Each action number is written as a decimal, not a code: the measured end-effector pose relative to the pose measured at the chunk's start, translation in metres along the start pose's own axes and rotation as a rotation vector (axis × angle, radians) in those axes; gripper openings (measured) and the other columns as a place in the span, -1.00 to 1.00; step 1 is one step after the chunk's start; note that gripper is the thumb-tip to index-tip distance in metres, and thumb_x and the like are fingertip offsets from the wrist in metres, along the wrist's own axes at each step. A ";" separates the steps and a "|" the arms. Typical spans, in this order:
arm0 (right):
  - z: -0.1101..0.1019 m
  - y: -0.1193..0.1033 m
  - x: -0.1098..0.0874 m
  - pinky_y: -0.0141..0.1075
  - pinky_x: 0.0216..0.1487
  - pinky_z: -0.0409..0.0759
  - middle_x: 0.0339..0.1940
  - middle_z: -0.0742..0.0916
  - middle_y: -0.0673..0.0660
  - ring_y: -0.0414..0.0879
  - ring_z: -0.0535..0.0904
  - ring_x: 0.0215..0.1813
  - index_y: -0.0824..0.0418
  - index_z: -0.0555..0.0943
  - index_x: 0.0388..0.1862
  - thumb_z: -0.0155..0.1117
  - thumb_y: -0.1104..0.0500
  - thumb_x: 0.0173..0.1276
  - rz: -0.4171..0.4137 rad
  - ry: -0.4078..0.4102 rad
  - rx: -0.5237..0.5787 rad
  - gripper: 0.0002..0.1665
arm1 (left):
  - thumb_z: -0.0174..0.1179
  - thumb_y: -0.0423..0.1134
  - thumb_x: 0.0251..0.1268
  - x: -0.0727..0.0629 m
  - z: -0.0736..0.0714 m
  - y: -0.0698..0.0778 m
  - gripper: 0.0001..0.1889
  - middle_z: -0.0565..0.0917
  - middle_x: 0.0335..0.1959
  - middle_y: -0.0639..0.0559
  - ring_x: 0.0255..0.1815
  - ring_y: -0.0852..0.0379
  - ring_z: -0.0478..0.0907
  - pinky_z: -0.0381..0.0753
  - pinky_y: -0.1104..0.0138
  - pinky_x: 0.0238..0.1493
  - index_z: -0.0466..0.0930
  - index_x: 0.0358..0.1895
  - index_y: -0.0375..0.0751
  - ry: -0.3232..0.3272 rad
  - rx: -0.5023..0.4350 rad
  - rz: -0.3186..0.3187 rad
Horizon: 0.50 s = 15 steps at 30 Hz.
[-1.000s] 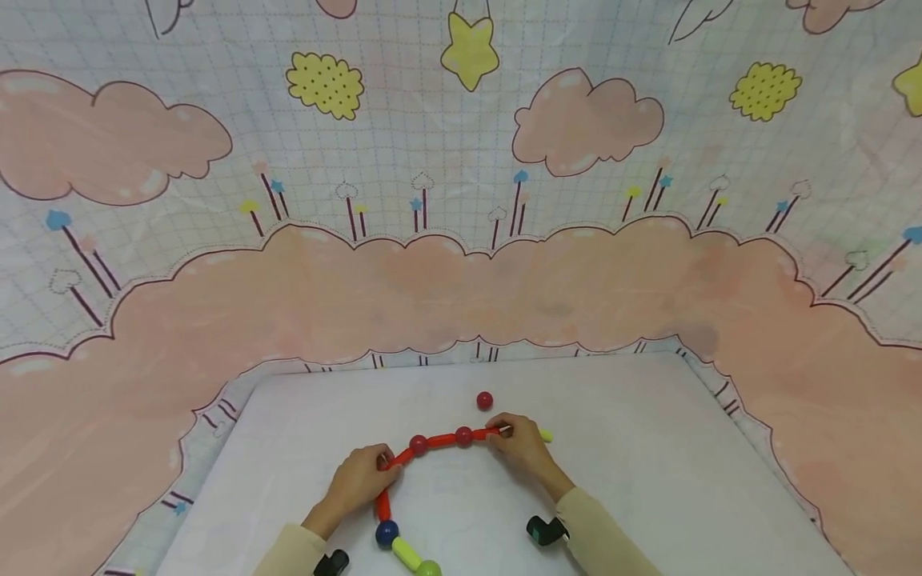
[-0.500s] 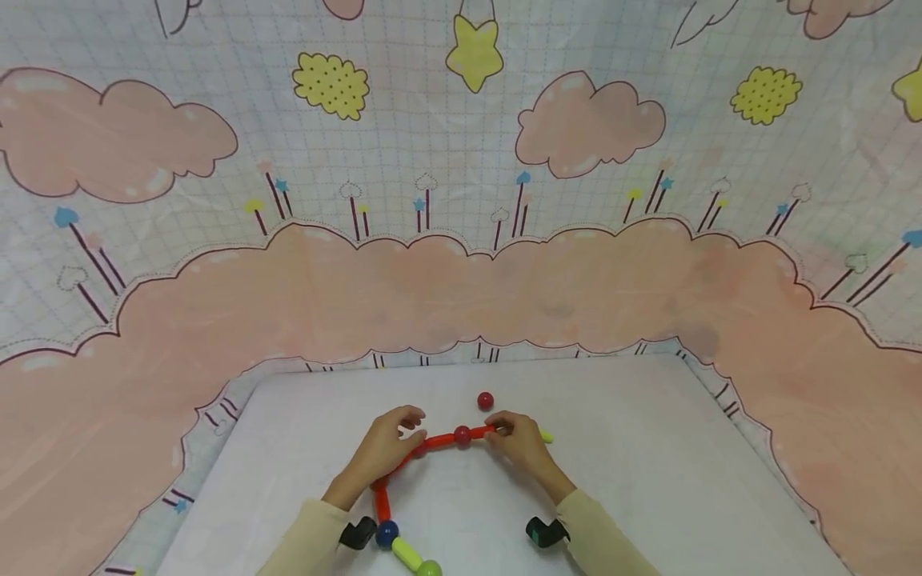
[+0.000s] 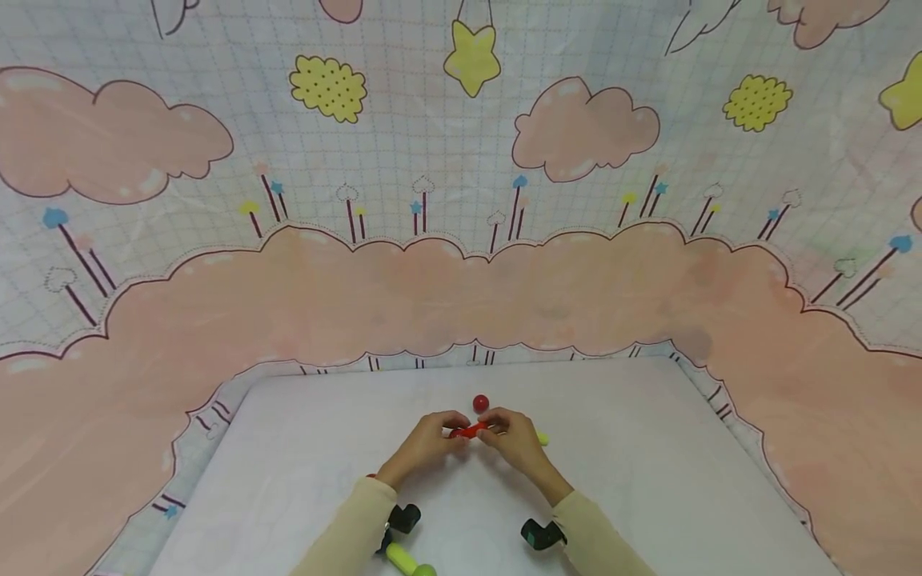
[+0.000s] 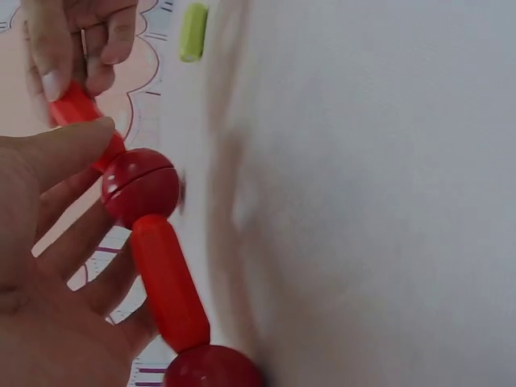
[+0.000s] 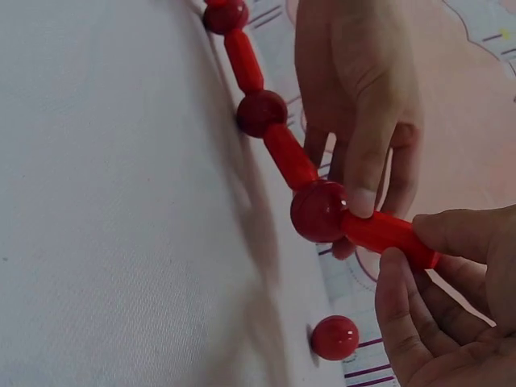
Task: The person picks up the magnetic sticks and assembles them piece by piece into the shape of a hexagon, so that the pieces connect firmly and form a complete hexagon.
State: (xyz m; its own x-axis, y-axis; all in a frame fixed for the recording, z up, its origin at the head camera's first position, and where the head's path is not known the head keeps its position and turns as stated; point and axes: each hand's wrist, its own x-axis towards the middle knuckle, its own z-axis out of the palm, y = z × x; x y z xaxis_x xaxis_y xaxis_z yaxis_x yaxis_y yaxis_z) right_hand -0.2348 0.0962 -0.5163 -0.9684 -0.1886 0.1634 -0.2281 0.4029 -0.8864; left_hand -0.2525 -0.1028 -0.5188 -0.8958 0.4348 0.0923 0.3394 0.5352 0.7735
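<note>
Balls and straight rods, all red, are joined end to end in a chain. My right hand [image 3: 520, 444] pinches the end rod [image 5: 387, 234] between thumb and fingers. My left hand [image 3: 421, 448] holds the same chain where that rod meets a red ball [image 5: 319, 211], its thumb on the joint and fingers behind. From this ball another red rod [image 4: 169, 282] runs to a further ball [image 4: 214, 371]. The held end is raised over the white table [image 3: 619, 480]. In the head view my left arm and hand hide most of the chain.
One loose red ball [image 3: 481, 403] lies just beyond my hands. A lime rod [image 4: 193, 32] lies past the right hand. Near the front edge, a lime rod [image 3: 401, 558] joins a green ball [image 3: 426, 570]. A cloud-patterned cloth [image 3: 461, 296] surrounds the table.
My left hand has let go of the chain's left part, moved right along it, and taken hold beside the right hand. The right hand keeps its pinch on the end rod.
</note>
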 end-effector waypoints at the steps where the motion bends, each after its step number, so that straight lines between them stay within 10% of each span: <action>1: 0.000 0.001 0.000 -0.42 -0.27 0.64 -0.15 0.77 0.21 -0.07 0.68 -0.21 0.34 0.66 -0.08 0.39 0.30 0.25 -0.004 -0.001 0.000 -0.74 | 0.29 -0.27 0.28 0.002 0.001 -0.001 -0.77 0.72 -0.08 0.00 -0.03 0.06 0.58 0.58 0.06 0.13 0.66 -0.02 -0.17 -0.004 0.007 0.009; 15: -0.012 0.004 0.013 -0.37 -0.28 0.66 -0.12 0.76 0.16 -0.06 0.68 -0.19 0.26 0.66 -0.09 0.33 0.19 0.33 -0.026 -0.012 -0.044 -0.78 | 0.30 -0.23 0.29 0.001 0.002 -0.005 -0.80 0.69 -0.19 0.11 -0.23 0.17 0.50 0.52 0.39 -0.24 0.67 -0.04 0.00 0.005 -0.009 -0.040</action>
State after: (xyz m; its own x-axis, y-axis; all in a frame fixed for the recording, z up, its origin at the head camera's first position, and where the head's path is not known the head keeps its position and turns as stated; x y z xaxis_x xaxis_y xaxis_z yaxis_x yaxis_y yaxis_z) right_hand -0.2494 0.1056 -0.5125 -0.9609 -0.2101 0.1803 -0.2573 0.4370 -0.8619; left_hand -0.2544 -0.1039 -0.5238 -0.9100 0.4094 0.0646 0.3008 0.5451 0.7825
